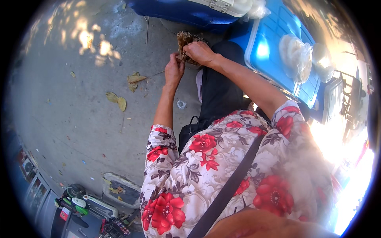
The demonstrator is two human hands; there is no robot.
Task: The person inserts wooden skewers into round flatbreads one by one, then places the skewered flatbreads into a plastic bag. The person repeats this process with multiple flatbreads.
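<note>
A bundle of thin light-brown sticks (184,38) stands at the upper middle, low over the ground near my leg. It seems to sit in a small box, whose brown edge shows below my hands. My right hand (199,52) reaches in from the right, its fingers closed on some of the sticks. At the near left side of the bundle is my left hand (174,70), fingers bent and pressed together by the box edge. What lies between those fingers is too small to make out.
A dark blue cooler (178,14) stands ahead, and a bright blue lidded box (274,43) at the right carries clear plastic bags (295,55). Dry leaves (117,100) lie on the concrete ground (79,119). Parked vehicles (81,212) show at the lower left.
</note>
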